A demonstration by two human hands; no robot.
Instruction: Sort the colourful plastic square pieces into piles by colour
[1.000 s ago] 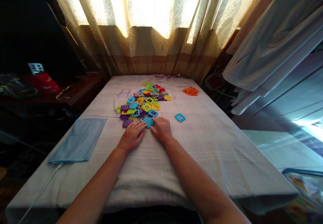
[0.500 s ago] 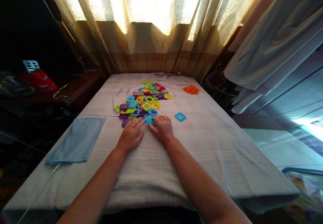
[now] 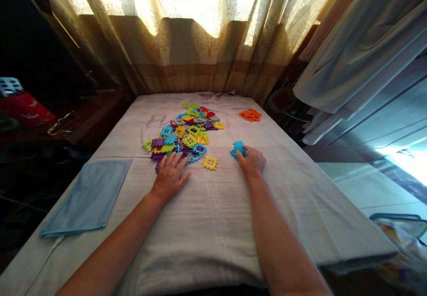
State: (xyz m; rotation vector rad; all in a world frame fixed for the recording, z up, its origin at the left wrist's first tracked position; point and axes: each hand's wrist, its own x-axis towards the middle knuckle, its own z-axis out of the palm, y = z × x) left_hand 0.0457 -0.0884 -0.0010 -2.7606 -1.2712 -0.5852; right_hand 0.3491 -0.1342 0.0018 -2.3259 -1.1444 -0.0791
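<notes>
My right hand [image 3: 252,161] pinches a solid blue interlocking tile [image 3: 239,147] by its near edge, right of the pile. Another blue tile shows partly beneath or against it; whether they touch, I cannot tell. My left hand [image 3: 170,176] lies with fingers spread at the near edge of a mixed pile of toothed plastic tiles [image 3: 189,142] in yellow, green, blue, purple, red and grey. Its fingertips rest on the closest pieces and hide some of them. Between the hands, a yellow window-patterned tile [image 3: 210,163] lies alone on the cloth.
A small heap of orange tiles [image 3: 250,115] sits at the table's back right. On the left lies a folded blue-grey cloth [image 3: 88,198] with a white cable [image 3: 46,256] running from it. A white tablecloth [image 3: 207,225] covers the table; curtains [image 3: 187,60] hang behind.
My right hand has moved right from the pile, carrying the blue tile to the lone blue one. The yellow tile now lies apart in front of the pile. My left hand stays by the pile.
</notes>
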